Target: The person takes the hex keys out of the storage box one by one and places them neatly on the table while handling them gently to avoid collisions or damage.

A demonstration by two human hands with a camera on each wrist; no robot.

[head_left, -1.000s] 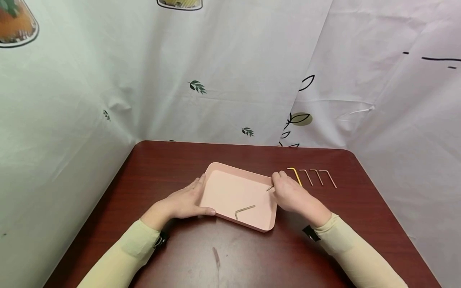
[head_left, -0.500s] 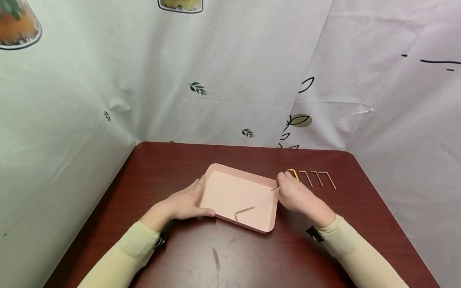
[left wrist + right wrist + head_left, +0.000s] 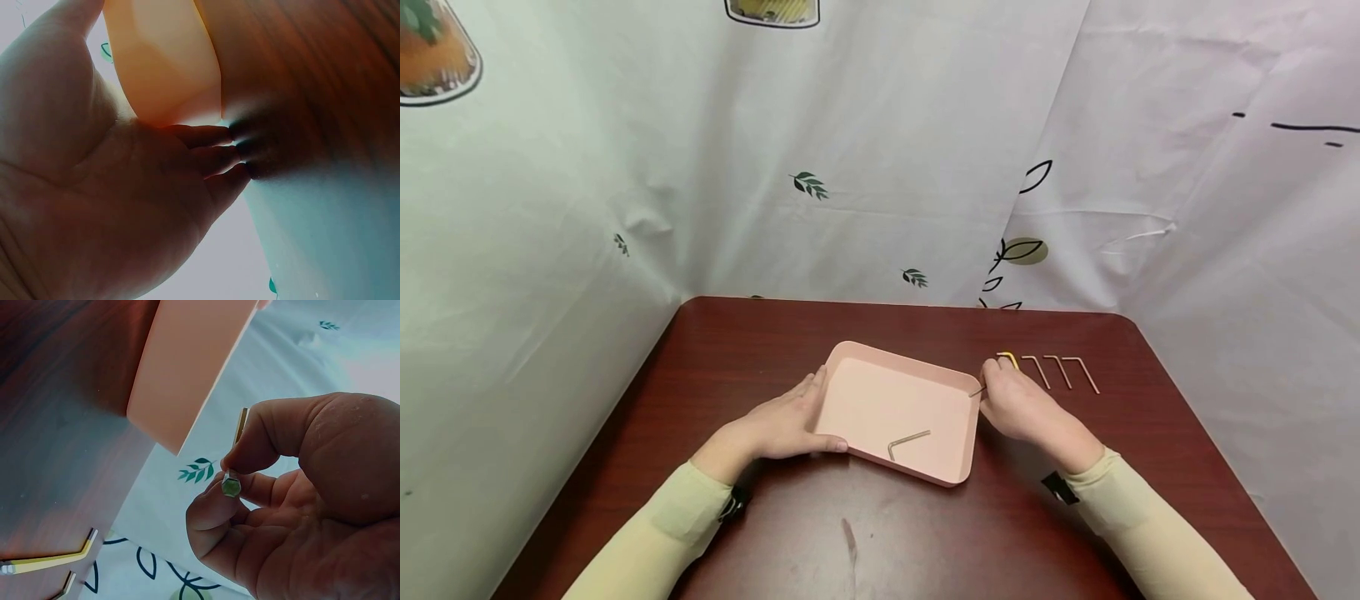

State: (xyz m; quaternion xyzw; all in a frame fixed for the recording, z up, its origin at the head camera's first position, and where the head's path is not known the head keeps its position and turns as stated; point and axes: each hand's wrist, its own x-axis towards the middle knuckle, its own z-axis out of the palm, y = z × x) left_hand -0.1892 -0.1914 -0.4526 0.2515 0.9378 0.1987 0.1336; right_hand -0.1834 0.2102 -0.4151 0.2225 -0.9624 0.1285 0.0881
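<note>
A pink rectangular tray [image 3: 880, 392] lies slightly turned on the table, with one L-shaped hex key [image 3: 910, 439] inside near its front wall. My left hand [image 3: 778, 425] rests against the tray's left end, fingers fairly straight along the wall and thumb at the front rim. At the opposite end, my right hand [image 3: 1021, 404] pinches another hex key [image 3: 231, 485] between thumb and fingers. The short end of that key pokes out over the tray's back right corner. In the right wrist view its six-sided tip faces the camera; the rest is partly hidden by the fingers.
Just beyond my right hand lies a yellow hex key [image 3: 1011, 358], partly covered by the hand in the head view. Several bare metal hex keys [image 3: 1057, 372] line up to its right. The dark red table [image 3: 760, 333] ends at a white printed curtain [image 3: 865, 233].
My right hand has shifted a little to the right with the hex key, from above the tray's right part to its right rim. The left hand and tray stay put.
</note>
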